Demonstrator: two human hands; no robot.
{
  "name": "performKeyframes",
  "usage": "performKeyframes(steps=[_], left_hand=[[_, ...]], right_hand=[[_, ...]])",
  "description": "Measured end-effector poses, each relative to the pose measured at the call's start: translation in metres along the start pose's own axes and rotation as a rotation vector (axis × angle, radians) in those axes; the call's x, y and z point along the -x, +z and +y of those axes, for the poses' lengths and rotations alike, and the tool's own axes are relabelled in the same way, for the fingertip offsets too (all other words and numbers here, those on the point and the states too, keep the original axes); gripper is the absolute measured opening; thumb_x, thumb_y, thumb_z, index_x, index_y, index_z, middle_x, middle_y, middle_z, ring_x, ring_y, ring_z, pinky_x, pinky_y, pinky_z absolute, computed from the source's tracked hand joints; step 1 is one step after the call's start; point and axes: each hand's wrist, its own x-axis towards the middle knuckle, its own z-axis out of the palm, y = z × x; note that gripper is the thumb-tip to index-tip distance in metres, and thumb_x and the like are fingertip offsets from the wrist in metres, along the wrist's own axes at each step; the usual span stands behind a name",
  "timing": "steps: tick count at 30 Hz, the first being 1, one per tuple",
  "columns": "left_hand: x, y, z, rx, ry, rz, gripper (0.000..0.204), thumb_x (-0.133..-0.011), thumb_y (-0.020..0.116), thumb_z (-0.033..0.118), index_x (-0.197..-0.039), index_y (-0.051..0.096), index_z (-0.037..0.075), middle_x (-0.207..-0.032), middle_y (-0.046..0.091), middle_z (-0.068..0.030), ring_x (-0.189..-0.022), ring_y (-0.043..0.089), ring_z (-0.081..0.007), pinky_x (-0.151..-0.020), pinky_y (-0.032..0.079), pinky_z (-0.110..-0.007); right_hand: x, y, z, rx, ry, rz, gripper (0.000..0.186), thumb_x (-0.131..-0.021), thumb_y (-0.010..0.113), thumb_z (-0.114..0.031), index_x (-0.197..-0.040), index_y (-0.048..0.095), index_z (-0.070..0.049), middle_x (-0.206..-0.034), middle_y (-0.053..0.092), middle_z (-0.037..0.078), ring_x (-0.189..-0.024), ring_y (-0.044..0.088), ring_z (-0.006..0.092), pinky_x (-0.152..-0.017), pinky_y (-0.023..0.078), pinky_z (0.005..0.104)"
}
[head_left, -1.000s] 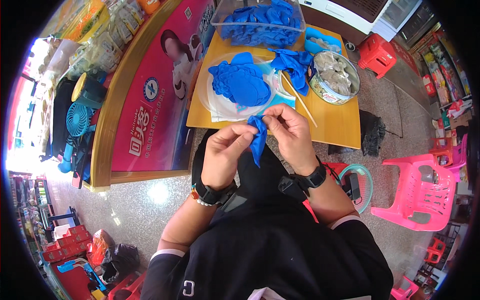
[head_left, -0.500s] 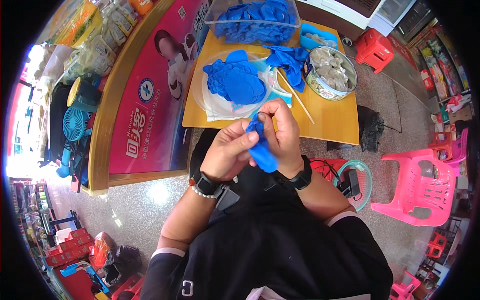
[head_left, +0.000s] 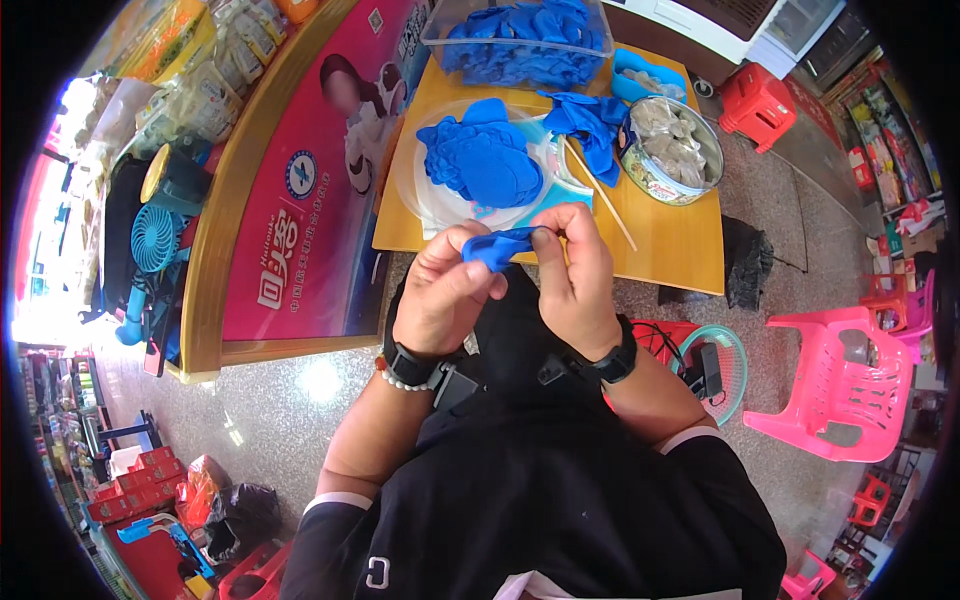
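Observation:
Both my hands are raised over my lap, just off the near edge of the wooden table point(head_left: 680, 245). My left hand point(head_left: 440, 290) pinches one end of a small, soft blue piece point(head_left: 490, 250) between thumb and fingers. The piece's narrow end sits between the thumb and forefinger of my right hand point(head_left: 580, 285). Its middle looks folded or curled; whether anything lies inside cannot be seen. Beyond my hands, a pile of flat, oval blue pieces point(head_left: 485, 160) rests on a clear round tray point(head_left: 413, 195).
At the table's back stands a clear plastic box point(head_left: 432, 42) of blue pieces. To the right are loose blue pieces point(head_left: 595, 135), a thin wooden stick point(head_left: 605, 200), a blue dish point(head_left: 622, 85) and a round tin point(head_left: 660, 188) holding greyish-white contents. A pink-panelled counter point(head_left: 290, 230) borders the left.
The blue piece has turned from hanging downward to lying roughly crosswise between my hands. My right hand has shifted right, widening the gap between them. The view has tilted slightly.

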Motion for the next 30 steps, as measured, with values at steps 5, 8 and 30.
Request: performKeyframes(steps=[5,8,30], left_hand=[[-0.002,-0.008,0.007,-0.076,-0.051,0.082,0.005,-0.085,0.059,0.007,-0.089,0.057,0.005,-0.092,0.055,-0.0038,-0.073,0.052,-0.0110,-0.065,0.047,-0.028],[-0.010,-0.002,0.008,-0.413,0.016,0.368,0.006,-0.085,0.057,-0.001,-0.084,0.058,0.005,-0.076,0.059,-0.0004,-0.062,0.054,-0.0063,-0.059,0.049,-0.021],[0.000,-0.012,0.010,0.346,-0.171,-0.160,0.017,-0.087,0.057,0.008,-0.104,0.057,0.004,-0.095,0.057,-0.0078,-0.086,0.058,-0.0177,-0.072,0.057,-0.038]], right_hand=[[0.002,-0.003,-0.010,-0.082,-0.058,0.007,0.005,-0.088,0.055,-0.003,-0.091,0.052,-0.001,-0.086,0.057,0.012,-0.082,0.053,0.0290,-0.073,0.042,0.0359],[0.007,0.001,-0.018,-0.054,-0.169,-0.112,0.008,-0.083,0.057,0.000,-0.089,0.052,-0.002,-0.086,0.058,0.012,-0.081,0.053,0.0304,-0.073,0.042,0.0360],[-0.001,-0.002,-0.005,-0.134,0.023,-0.033,0.007,-0.092,0.053,-0.005,-0.094,0.051,0.001,-0.083,0.059,0.010,-0.075,0.058,0.0170,-0.069,0.046,0.0288]])
